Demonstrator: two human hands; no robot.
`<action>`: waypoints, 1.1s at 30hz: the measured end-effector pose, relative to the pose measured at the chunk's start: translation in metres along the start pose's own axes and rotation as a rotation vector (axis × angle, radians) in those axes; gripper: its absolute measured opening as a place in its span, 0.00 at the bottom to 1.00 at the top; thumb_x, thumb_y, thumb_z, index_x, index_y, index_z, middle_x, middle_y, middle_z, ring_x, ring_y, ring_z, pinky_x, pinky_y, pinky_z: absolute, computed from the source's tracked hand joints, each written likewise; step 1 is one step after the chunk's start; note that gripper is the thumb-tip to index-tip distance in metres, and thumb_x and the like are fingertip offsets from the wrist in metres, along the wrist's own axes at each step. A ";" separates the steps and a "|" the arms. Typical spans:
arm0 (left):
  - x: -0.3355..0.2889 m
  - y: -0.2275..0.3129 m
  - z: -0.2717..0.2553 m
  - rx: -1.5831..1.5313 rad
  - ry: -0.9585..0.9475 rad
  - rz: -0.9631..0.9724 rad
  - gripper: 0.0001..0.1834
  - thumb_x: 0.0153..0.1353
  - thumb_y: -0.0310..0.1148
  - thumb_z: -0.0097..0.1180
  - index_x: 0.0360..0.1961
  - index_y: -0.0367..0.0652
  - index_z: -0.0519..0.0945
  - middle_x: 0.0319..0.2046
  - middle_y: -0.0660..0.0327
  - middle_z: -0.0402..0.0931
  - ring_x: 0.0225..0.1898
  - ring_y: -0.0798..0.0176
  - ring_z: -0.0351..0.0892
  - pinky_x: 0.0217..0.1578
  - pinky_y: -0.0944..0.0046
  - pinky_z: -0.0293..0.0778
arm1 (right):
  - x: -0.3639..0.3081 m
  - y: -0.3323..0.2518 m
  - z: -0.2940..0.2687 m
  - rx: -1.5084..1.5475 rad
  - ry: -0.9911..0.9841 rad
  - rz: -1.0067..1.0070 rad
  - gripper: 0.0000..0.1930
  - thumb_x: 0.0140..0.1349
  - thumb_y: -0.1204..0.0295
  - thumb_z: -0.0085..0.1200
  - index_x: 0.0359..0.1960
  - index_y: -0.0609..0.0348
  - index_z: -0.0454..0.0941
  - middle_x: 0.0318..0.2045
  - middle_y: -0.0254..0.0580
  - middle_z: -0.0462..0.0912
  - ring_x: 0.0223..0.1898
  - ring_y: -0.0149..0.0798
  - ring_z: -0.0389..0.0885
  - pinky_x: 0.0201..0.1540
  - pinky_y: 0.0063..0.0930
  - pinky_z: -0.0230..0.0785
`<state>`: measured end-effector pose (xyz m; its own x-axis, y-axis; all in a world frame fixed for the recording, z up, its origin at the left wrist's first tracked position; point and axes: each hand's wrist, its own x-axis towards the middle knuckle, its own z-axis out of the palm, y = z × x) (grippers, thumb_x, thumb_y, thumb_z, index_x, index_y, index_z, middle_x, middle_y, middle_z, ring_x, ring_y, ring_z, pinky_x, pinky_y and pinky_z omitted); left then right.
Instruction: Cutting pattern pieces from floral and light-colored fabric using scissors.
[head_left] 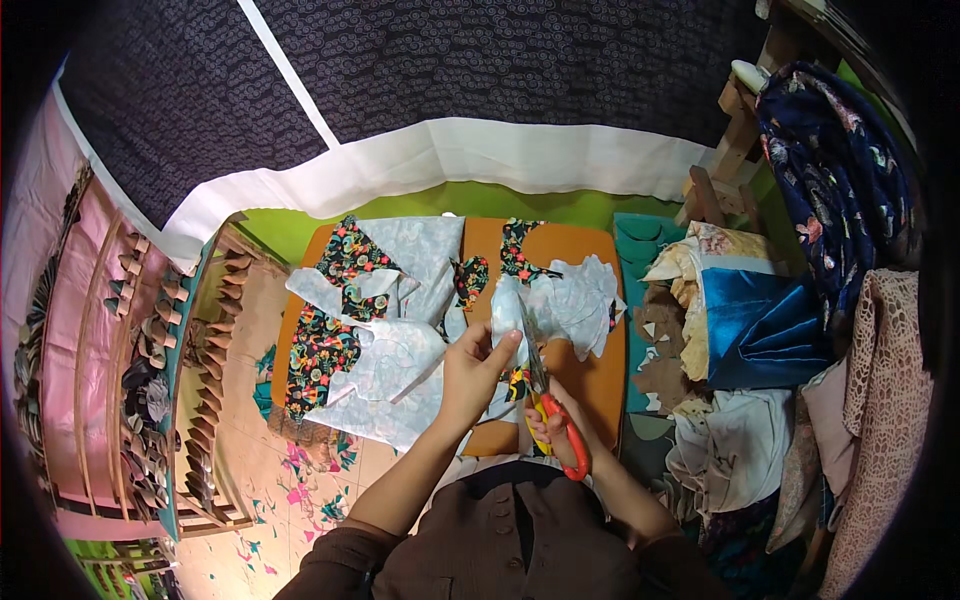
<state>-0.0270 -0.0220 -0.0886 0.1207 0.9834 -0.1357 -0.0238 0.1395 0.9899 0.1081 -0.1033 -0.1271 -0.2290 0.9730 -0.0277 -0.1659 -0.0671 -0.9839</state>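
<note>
My right hand (562,425) is closed round the red and yellow handles of a pair of scissors (572,448). Their metal blades point away from me, up along a pale piece of fabric (507,308). That piece is pinched between the thumb and fingers of my left hand (482,362), just left of the blades. Beneath both hands is an orange-brown table (590,400). Floral fabric with a black ground (325,355) and a pale reverse side (400,355) spreads over its left half. More pale cut pieces (575,300) lie to the right of the blades.
Folded fabrics, among them a shiny blue one (755,325), are stacked at the right. A wooden rack (215,400) with rows of pointed shapes stands at the left. Coloured scraps (300,480) litter the tiled floor. A dark patterned curtain (480,70) hangs beyond the table.
</note>
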 end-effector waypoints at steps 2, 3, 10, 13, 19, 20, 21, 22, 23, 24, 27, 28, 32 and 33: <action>0.000 0.001 0.002 -0.019 0.009 -0.005 0.09 0.54 0.29 0.54 0.34 0.35 0.74 0.28 0.66 0.74 0.28 0.76 0.69 0.30 0.75 0.65 | -0.001 -0.006 -0.001 0.025 -0.020 0.056 0.38 0.50 0.37 0.39 0.45 0.64 0.60 0.25 0.36 0.68 0.23 0.27 0.67 0.25 0.21 0.64; 0.000 0.005 0.002 -0.047 0.000 -0.005 0.09 0.54 0.29 0.54 0.34 0.35 0.74 0.27 0.66 0.74 0.28 0.77 0.69 0.29 0.76 0.65 | -0.001 -0.007 -0.002 0.051 -0.042 0.112 0.39 0.49 0.35 0.38 0.44 0.63 0.60 0.25 0.34 0.68 0.22 0.26 0.66 0.24 0.20 0.63; -0.001 0.008 0.003 0.010 -0.079 -0.038 0.07 0.55 0.29 0.53 0.32 0.36 0.74 0.23 0.68 0.73 0.24 0.78 0.68 0.25 0.77 0.63 | -0.001 -0.002 -0.002 0.051 -0.007 0.019 0.41 0.46 0.33 0.37 0.45 0.62 0.60 0.25 0.31 0.66 0.22 0.22 0.64 0.23 0.16 0.59; -0.001 0.010 0.002 0.002 -0.078 -0.033 0.07 0.54 0.29 0.53 0.31 0.36 0.75 0.22 0.68 0.72 0.23 0.78 0.68 0.25 0.77 0.63 | -0.001 -0.009 -0.003 0.062 -0.035 0.092 0.41 0.47 0.33 0.36 0.46 0.62 0.59 0.25 0.31 0.66 0.23 0.22 0.64 0.23 0.17 0.60; -0.001 0.004 0.005 -0.055 -0.042 0.021 0.06 0.55 0.28 0.53 0.33 0.37 0.72 0.25 0.67 0.72 0.25 0.77 0.68 0.26 0.76 0.64 | -0.003 -0.001 -0.001 0.102 -0.016 0.140 0.40 0.48 0.33 0.34 0.46 0.61 0.59 0.25 0.32 0.67 0.23 0.23 0.65 0.24 0.18 0.60; -0.001 0.005 0.007 -0.054 -0.043 0.022 0.06 0.55 0.28 0.53 0.33 0.37 0.72 0.25 0.67 0.72 0.25 0.77 0.68 0.26 0.76 0.64 | -0.002 0.003 -0.003 0.063 -0.039 0.122 0.39 0.50 0.35 0.34 0.46 0.62 0.59 0.25 0.33 0.67 0.23 0.24 0.65 0.24 0.18 0.61; -0.002 0.009 0.009 -0.108 -0.030 0.039 0.07 0.55 0.28 0.52 0.33 0.37 0.72 0.26 0.67 0.72 0.27 0.77 0.68 0.28 0.75 0.64 | -0.003 0.005 -0.005 0.022 -0.061 0.103 0.37 0.51 0.36 0.34 0.45 0.62 0.59 0.24 0.34 0.67 0.24 0.25 0.66 0.24 0.19 0.61; -0.003 0.011 0.010 -0.161 -0.018 0.056 0.07 0.56 0.28 0.51 0.34 0.37 0.71 0.28 0.67 0.72 0.29 0.77 0.68 0.30 0.75 0.64 | -0.002 0.005 -0.006 0.023 -0.060 0.102 0.37 0.51 0.36 0.34 0.45 0.62 0.59 0.24 0.34 0.67 0.24 0.25 0.66 0.24 0.19 0.61; -0.002 0.009 0.010 -0.161 -0.020 0.057 0.07 0.56 0.28 0.51 0.34 0.37 0.71 0.28 0.67 0.72 0.29 0.77 0.68 0.30 0.75 0.64 | -0.002 0.003 -0.007 -0.058 -0.047 0.055 0.36 0.53 0.38 0.34 0.45 0.62 0.59 0.23 0.35 0.67 0.24 0.26 0.67 0.25 0.20 0.61; 0.001 0.005 0.009 -0.113 -0.019 0.122 0.06 0.57 0.29 0.50 0.34 0.38 0.71 0.28 0.67 0.71 0.30 0.76 0.67 0.31 0.75 0.63 | -0.002 0.001 -0.007 -0.138 -0.032 0.009 0.34 0.54 0.39 0.34 0.44 0.62 0.59 0.22 0.36 0.67 0.24 0.28 0.67 0.26 0.22 0.62; 0.002 0.005 0.007 -0.053 -0.011 0.144 0.06 0.58 0.30 0.48 0.34 0.38 0.70 0.29 0.67 0.71 0.32 0.76 0.66 0.33 0.75 0.62 | -0.002 -0.002 -0.007 -0.206 -0.016 0.017 0.30 0.57 0.44 0.36 0.44 0.62 0.60 0.22 0.36 0.67 0.24 0.32 0.68 0.27 0.25 0.63; 0.000 0.005 0.007 -0.045 -0.004 0.094 0.06 0.59 0.31 0.48 0.33 0.38 0.70 0.29 0.67 0.71 0.32 0.77 0.66 0.34 0.75 0.62 | -0.002 -0.006 -0.007 -0.207 -0.014 0.015 0.30 0.57 0.44 0.36 0.44 0.62 0.60 0.22 0.36 0.67 0.24 0.32 0.68 0.27 0.25 0.63; -0.003 0.008 0.011 -0.073 0.051 0.151 0.07 0.59 0.31 0.47 0.32 0.37 0.70 0.28 0.67 0.70 0.32 0.77 0.65 0.34 0.75 0.62 | 0.000 -0.013 -0.011 -0.176 -0.082 0.027 0.29 0.57 0.47 0.40 0.48 0.62 0.59 0.23 0.37 0.68 0.24 0.31 0.67 0.29 0.25 0.63; -0.004 0.013 0.015 -0.099 0.043 0.131 0.07 0.59 0.31 0.48 0.33 0.37 0.70 0.29 0.66 0.70 0.32 0.77 0.65 0.34 0.75 0.63 | -0.001 -0.011 -0.013 -0.165 -0.080 0.031 0.30 0.57 0.48 0.41 0.49 0.62 0.58 0.24 0.37 0.68 0.24 0.30 0.66 0.29 0.24 0.63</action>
<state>-0.0134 -0.0261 -0.0743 0.0679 0.9976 -0.0096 -0.1345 0.0187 0.9907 0.1223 -0.1008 -0.1182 -0.3085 0.9499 -0.0507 0.0003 -0.0532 -0.9986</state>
